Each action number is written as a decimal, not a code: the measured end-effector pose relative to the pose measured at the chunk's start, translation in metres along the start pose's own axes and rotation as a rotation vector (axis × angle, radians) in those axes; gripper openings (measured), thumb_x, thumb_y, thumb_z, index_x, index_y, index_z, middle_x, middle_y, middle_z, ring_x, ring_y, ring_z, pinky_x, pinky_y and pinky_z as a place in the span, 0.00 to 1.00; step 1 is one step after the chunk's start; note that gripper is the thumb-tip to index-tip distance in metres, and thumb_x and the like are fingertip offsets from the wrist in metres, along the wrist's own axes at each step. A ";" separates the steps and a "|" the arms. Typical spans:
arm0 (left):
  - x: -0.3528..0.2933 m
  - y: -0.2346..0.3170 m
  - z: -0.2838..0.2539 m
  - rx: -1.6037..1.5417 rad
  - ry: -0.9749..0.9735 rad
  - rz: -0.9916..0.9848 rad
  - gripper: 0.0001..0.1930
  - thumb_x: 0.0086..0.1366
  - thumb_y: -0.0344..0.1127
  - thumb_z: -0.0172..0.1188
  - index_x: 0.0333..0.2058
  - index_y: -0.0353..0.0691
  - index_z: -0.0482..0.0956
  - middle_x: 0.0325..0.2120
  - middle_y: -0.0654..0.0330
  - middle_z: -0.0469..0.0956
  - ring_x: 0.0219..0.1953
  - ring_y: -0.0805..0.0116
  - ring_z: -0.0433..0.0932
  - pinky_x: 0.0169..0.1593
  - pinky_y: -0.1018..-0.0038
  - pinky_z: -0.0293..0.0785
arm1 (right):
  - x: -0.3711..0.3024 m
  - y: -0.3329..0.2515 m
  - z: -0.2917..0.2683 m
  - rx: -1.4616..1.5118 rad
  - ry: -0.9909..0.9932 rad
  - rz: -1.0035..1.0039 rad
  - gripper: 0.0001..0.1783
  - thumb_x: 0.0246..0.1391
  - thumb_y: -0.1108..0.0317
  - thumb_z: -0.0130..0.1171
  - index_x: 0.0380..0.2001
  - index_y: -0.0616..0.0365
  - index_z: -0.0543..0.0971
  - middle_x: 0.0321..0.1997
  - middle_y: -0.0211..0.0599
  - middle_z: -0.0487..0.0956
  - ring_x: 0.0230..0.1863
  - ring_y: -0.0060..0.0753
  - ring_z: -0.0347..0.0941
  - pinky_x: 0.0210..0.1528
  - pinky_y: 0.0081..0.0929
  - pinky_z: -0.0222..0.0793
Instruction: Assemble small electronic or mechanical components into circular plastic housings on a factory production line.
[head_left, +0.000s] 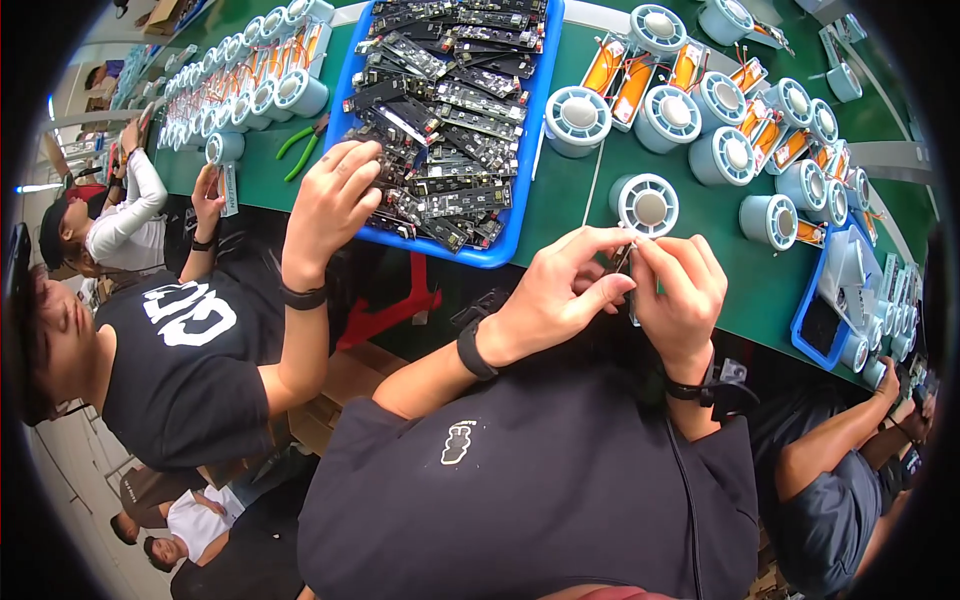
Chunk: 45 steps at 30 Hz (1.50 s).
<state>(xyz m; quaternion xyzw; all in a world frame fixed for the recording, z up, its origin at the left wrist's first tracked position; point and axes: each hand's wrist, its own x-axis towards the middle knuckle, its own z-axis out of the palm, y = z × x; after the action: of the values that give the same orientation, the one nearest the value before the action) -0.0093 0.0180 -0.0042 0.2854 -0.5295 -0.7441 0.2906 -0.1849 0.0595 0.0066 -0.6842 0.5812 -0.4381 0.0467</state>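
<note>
Green tabletop before both hands, nearly closed in a pinch around a small, half-hidden piece.

The small dark piece between the left hand and the right hand is mostly covered, so its kind cannot be told. The blue tray is cut by the upper edge, and a co-worker's hand hides part of its left rim.

Co-worker's black T-shirt: 1 group of large white letters. Person's dark shirt: 1 small pale emblem.
</note>
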 end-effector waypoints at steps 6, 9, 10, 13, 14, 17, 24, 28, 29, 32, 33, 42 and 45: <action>0.003 0.009 -0.002 0.021 -0.019 -0.064 0.19 0.74 0.25 0.57 0.62 0.35 0.70 0.45 0.56 0.76 0.36 0.71 0.85 0.37 0.75 0.85 | 0.011 -0.003 -0.011 -0.086 -0.116 -0.041 0.11 0.42 0.80 0.72 0.31 0.61 0.83 0.28 0.39 0.80 0.26 0.42 0.74 0.27 0.32 0.70; 0.003 0.013 -0.008 -0.026 -0.082 -0.151 0.18 0.75 0.26 0.57 0.61 0.35 0.70 0.44 0.57 0.76 0.34 0.71 0.84 0.36 0.76 0.85 | 0.010 0.012 -0.012 0.012 -0.149 -0.019 0.11 0.41 0.77 0.75 0.28 0.59 0.81 0.27 0.34 0.80 0.26 0.38 0.74 0.27 0.31 0.69; 0.003 0.013 -0.010 -0.053 -0.112 -0.196 0.18 0.75 0.26 0.57 0.61 0.35 0.70 0.43 0.58 0.76 0.34 0.71 0.84 0.35 0.76 0.84 | 0.010 0.015 -0.013 0.061 -0.168 -0.006 0.12 0.40 0.75 0.76 0.27 0.58 0.80 0.27 0.32 0.80 0.26 0.35 0.74 0.27 0.31 0.69; 0.002 0.013 -0.014 -0.032 -0.164 -0.214 0.17 0.75 0.27 0.57 0.60 0.35 0.70 0.43 0.58 0.76 0.33 0.72 0.84 0.34 0.77 0.84 | 0.007 0.020 -0.014 0.153 -0.192 0.072 0.13 0.39 0.74 0.77 0.26 0.57 0.79 0.27 0.32 0.80 0.26 0.34 0.75 0.26 0.30 0.69; 0.001 0.013 -0.015 -0.020 -0.190 -0.223 0.17 0.75 0.27 0.57 0.60 0.35 0.70 0.42 0.58 0.76 0.33 0.72 0.84 0.34 0.77 0.84 | 0.006 0.021 -0.013 0.199 -0.202 0.111 0.13 0.39 0.74 0.77 0.26 0.57 0.79 0.27 0.32 0.80 0.26 0.34 0.75 0.26 0.30 0.69; 0.003 0.010 -0.018 -0.012 -0.234 -0.270 0.16 0.75 0.27 0.57 0.59 0.34 0.71 0.42 0.59 0.76 0.34 0.72 0.84 0.35 0.77 0.84 | 0.003 0.022 -0.013 0.196 -0.204 0.095 0.15 0.37 0.77 0.78 0.26 0.59 0.79 0.27 0.33 0.80 0.26 0.32 0.74 0.27 0.27 0.69; 0.001 0.013 -0.005 -0.029 -0.100 -0.182 0.15 0.74 0.27 0.58 0.56 0.36 0.72 0.41 0.60 0.75 0.35 0.73 0.83 0.38 0.76 0.84 | -0.005 0.021 -0.020 0.214 -0.154 0.168 0.13 0.42 0.79 0.74 0.32 0.61 0.81 0.28 0.36 0.79 0.26 0.33 0.74 0.28 0.26 0.70; 0.005 0.017 -0.014 0.021 0.012 -0.154 0.15 0.73 0.26 0.59 0.56 0.37 0.72 0.40 0.60 0.75 0.37 0.73 0.83 0.39 0.76 0.84 | -0.007 0.015 -0.031 0.269 -0.269 0.237 0.12 0.47 0.81 0.68 0.38 0.60 0.84 0.33 0.38 0.78 0.28 0.33 0.74 0.30 0.26 0.70; 0.002 0.017 -0.015 0.034 0.039 -0.174 0.16 0.73 0.26 0.60 0.56 0.37 0.71 0.40 0.60 0.74 0.37 0.72 0.83 0.39 0.76 0.84 | -0.008 0.011 -0.035 0.245 -0.370 0.170 0.13 0.49 0.82 0.66 0.39 0.60 0.84 0.36 0.39 0.78 0.29 0.33 0.75 0.30 0.27 0.70; -0.001 0.019 -0.014 0.118 0.066 -0.175 0.16 0.72 0.26 0.60 0.56 0.37 0.72 0.39 0.60 0.75 0.38 0.72 0.83 0.39 0.76 0.84 | -0.010 0.005 -0.035 0.157 -0.470 0.053 0.15 0.49 0.84 0.64 0.41 0.59 0.85 0.40 0.40 0.78 0.31 0.33 0.76 0.31 0.28 0.70; 0.000 0.021 -0.013 0.190 0.064 -0.152 0.15 0.72 0.25 0.60 0.55 0.36 0.72 0.39 0.59 0.75 0.38 0.72 0.83 0.39 0.75 0.83 | -0.010 0.004 -0.033 0.093 -0.466 0.001 0.15 0.49 0.84 0.63 0.41 0.59 0.85 0.42 0.40 0.78 0.32 0.33 0.76 0.32 0.29 0.71; 0.014 0.012 -0.020 0.624 0.022 0.417 0.16 0.63 0.22 0.68 0.49 0.35 0.78 0.40 0.55 0.82 0.42 0.66 0.84 0.46 0.72 0.81 | -0.013 0.026 -0.014 0.668 -0.155 0.384 0.11 0.55 0.85 0.62 0.40 0.62 0.85 0.44 0.42 0.81 0.36 0.34 0.79 0.38 0.27 0.74; 0.009 0.012 -0.007 0.497 0.115 0.329 0.17 0.59 0.20 0.71 0.48 0.34 0.79 0.41 0.54 0.82 0.43 0.64 0.83 0.48 0.71 0.80 | -0.008 0.024 -0.013 0.545 -0.154 0.316 0.09 0.56 0.84 0.62 0.39 0.63 0.85 0.41 0.42 0.82 0.35 0.34 0.79 0.37 0.26 0.73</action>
<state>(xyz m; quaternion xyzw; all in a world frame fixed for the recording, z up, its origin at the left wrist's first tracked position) -0.0088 0.0033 0.0042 0.2999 -0.7170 -0.5174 0.3583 -0.2110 0.0641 -0.0038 -0.5788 0.5364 -0.5119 0.3394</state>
